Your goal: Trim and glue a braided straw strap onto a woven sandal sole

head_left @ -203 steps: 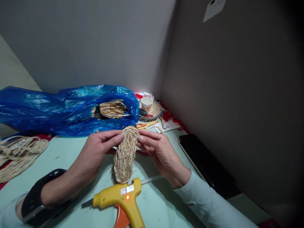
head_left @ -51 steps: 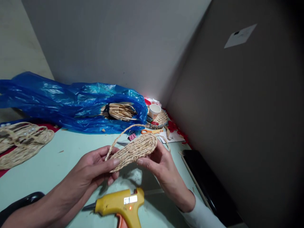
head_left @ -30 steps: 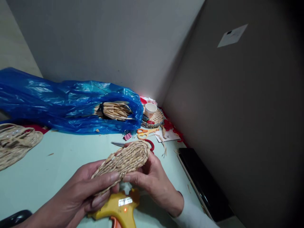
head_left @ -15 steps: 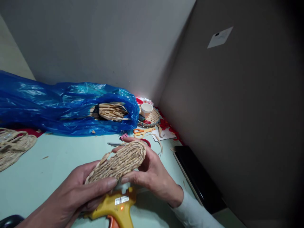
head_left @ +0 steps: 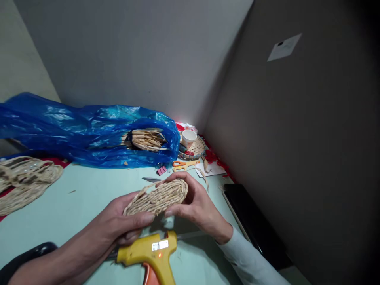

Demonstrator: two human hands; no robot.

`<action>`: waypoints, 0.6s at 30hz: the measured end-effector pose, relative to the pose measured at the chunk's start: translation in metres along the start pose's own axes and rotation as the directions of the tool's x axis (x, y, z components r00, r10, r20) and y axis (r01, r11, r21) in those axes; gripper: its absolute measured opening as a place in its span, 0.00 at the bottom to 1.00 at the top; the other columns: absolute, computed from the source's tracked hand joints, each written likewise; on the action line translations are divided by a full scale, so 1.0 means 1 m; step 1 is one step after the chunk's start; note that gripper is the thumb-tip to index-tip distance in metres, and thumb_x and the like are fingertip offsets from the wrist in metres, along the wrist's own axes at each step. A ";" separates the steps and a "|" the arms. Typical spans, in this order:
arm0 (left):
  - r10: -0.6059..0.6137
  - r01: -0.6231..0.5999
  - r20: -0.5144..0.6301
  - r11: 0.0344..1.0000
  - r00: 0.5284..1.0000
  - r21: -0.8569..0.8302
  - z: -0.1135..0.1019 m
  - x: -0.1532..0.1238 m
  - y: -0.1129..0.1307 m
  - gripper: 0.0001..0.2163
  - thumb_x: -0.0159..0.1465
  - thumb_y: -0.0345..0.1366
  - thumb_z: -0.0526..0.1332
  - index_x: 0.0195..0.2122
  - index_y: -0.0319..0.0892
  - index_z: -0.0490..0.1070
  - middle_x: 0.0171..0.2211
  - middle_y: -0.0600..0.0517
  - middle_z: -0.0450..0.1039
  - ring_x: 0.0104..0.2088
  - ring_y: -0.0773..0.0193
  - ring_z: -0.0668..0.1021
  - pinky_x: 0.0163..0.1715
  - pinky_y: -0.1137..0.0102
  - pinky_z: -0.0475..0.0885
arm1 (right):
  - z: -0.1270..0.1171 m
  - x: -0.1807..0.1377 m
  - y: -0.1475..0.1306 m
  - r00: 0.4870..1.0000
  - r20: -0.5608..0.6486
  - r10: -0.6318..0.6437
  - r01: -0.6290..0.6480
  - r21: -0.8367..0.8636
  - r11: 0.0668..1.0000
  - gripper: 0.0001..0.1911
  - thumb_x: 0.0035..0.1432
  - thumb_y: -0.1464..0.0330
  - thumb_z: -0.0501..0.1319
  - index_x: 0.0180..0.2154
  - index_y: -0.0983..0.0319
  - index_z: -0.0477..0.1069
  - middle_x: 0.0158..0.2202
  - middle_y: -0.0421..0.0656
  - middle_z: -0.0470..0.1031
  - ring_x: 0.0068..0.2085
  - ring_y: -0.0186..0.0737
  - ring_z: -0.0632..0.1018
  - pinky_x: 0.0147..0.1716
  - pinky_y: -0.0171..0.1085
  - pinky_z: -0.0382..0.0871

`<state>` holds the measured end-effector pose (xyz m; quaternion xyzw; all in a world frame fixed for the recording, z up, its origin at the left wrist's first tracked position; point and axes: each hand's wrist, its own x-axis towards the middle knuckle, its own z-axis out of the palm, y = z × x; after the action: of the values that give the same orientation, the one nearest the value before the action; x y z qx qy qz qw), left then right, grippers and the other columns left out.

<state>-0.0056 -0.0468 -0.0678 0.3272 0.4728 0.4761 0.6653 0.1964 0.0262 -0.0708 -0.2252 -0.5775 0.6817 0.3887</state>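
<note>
Between both hands is an oval coil of braided straw [head_left: 162, 198], held tilted above the table. My left hand [head_left: 124, 219] grips its near left end, thumb along the lower edge. Around the right end curl the fingers of my right hand [head_left: 194, 200], with its thumb under the near edge. A loose strand of the braid stands up along the coil's far side. Just below the hands lies a yellow glue gun [head_left: 151, 251] with an orange trigger and a lit red light; my left hand partly covers its nozzle end.
A blue plastic bag [head_left: 74, 126] with a straw bundle [head_left: 145, 139] lies along the wall. Braided straw pieces [head_left: 32, 182] rest at left. Orange-handled scissors [head_left: 184, 164], a pink binder clip [head_left: 161, 170] and a woven tray [head_left: 197, 147] with a paper cup [head_left: 189, 137] sit behind. A black flat object [head_left: 252, 221] lies right.
The view has shifted left, so everything on the table sits further right. The coil appears tilted somewhat flatter, and both hands keep their hold on it.
</note>
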 end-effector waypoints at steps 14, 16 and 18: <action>0.153 -0.171 -0.130 0.976 0.980 -0.137 -0.013 0.004 0.013 0.14 0.59 0.34 0.75 0.46 0.45 0.80 0.46 0.48 0.84 0.44 0.57 0.83 0.45 0.68 0.78 | 0.019 -0.020 0.032 0.907 -0.145 -0.395 0.298 -0.440 0.847 0.25 0.61 0.68 0.71 0.54 0.49 0.63 0.55 0.42 0.71 0.58 0.44 0.75 0.56 0.40 0.74; 0.174 -0.192 -0.123 0.970 0.977 -0.148 -0.011 0.001 0.018 0.11 0.61 0.32 0.73 0.45 0.45 0.80 0.46 0.48 0.84 0.46 0.57 0.83 0.48 0.67 0.77 | 0.022 -0.022 0.037 0.927 -0.080 -0.367 0.301 -0.426 0.853 0.23 0.62 0.64 0.71 0.53 0.51 0.63 0.57 0.46 0.70 0.59 0.48 0.75 0.54 0.43 0.75; 0.180 -0.196 -0.121 0.971 0.976 -0.136 -0.010 -0.001 0.022 0.09 0.62 0.30 0.71 0.44 0.44 0.81 0.44 0.48 0.85 0.46 0.57 0.83 0.48 0.68 0.77 | 0.026 -0.022 0.037 0.952 -0.032 -0.305 0.263 -0.425 0.866 0.19 0.62 0.63 0.69 0.51 0.53 0.65 0.55 0.48 0.72 0.55 0.50 0.77 0.49 0.43 0.77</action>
<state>-0.0222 -0.0401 -0.0512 0.2946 0.4385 0.5875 0.6130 0.1800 -0.0082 -0.1037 -0.2482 -0.7163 0.4666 0.4556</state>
